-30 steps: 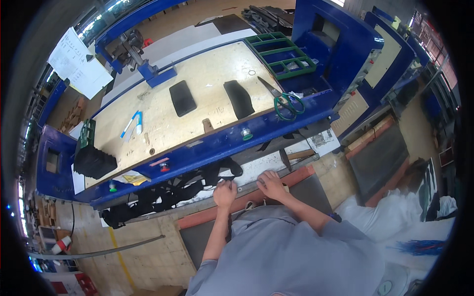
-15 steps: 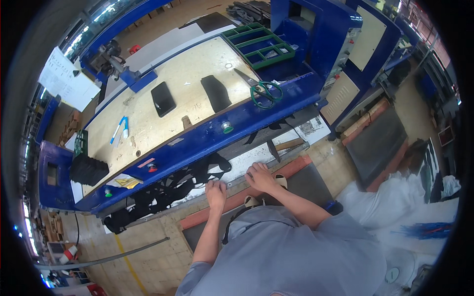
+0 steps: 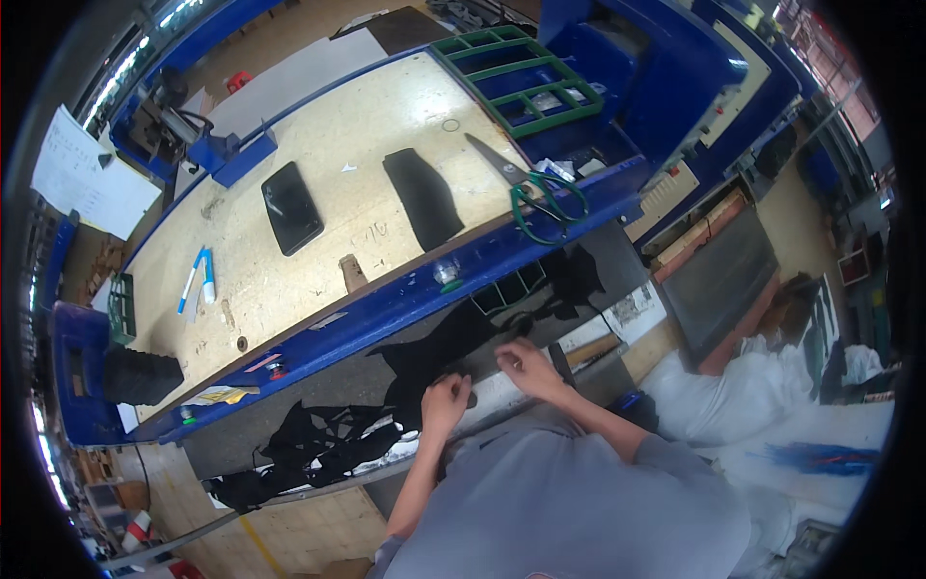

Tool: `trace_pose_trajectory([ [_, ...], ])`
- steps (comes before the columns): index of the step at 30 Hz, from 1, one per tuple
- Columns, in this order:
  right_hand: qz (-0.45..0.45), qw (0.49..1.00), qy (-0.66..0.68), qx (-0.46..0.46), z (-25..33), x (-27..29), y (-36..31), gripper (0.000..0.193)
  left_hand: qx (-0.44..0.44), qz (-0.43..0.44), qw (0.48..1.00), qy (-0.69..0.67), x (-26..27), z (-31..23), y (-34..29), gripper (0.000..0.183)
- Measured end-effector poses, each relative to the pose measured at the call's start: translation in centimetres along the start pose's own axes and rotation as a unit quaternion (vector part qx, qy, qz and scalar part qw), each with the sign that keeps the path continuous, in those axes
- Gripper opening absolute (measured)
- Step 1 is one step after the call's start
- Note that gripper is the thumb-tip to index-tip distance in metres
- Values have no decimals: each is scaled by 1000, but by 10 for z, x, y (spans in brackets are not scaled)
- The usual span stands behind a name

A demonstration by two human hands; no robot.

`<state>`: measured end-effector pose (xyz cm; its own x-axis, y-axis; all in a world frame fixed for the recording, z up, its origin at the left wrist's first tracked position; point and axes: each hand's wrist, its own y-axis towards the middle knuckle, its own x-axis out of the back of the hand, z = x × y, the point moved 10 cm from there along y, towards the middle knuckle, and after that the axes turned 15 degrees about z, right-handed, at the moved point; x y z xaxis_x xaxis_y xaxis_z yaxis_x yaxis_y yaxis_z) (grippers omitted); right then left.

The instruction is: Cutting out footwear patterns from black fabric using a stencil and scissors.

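My left hand (image 3: 446, 403), its fingers curled closed, is at the near edge of the lower bed, beside a spread of black fabric (image 3: 415, 365). To its right my right hand (image 3: 527, 369) is closed in a pinch close to a dark scrap. Whatever lies between the fingers of either hand is too small to make out. Just beyond the right hand, partly under the blue beam (image 3: 386, 299), a green-edged frame (image 3: 511, 289) lies on black material. Tangled black cut-out fabric waste (image 3: 323, 439) lies left of my left hand.
On the pale board (image 3: 318, 125) lie a phone (image 3: 291, 208), a dark cut piece (image 3: 422, 198), green-handled scissors (image 3: 540, 198) and blue-white pens (image 3: 204, 280). A green tray frame (image 3: 521, 82) sits at the far right, a black stack (image 3: 142, 376) at the left. A hammer handle (image 3: 593, 352) lies right.
I have leaned forward over the bed. Both hands have moved from its front edge to the black material. More of the dark bed and the green-edged frame now show beneath the beam.
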<state>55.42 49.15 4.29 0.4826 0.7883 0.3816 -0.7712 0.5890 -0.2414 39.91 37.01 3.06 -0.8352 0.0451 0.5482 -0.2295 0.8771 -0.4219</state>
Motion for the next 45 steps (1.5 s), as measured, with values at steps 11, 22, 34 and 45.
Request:
trace_pose_trajectory([
  [11,117,928,41,-352,-77,39,86,35,-105,-222,964,98,-7,-14,59,26],
  [22,60,910,241,-333,-103,21,85,24,-112,-220,962,114,-10,-9,61,23],
  [34,146,909,188,-342,-102,20,82,21,-132,-253,956,62,-5,0,43,22],
  [45,100,855,352,-367,-116,27,81,22,-78,-250,962,78,-1,-6,57,18],
])
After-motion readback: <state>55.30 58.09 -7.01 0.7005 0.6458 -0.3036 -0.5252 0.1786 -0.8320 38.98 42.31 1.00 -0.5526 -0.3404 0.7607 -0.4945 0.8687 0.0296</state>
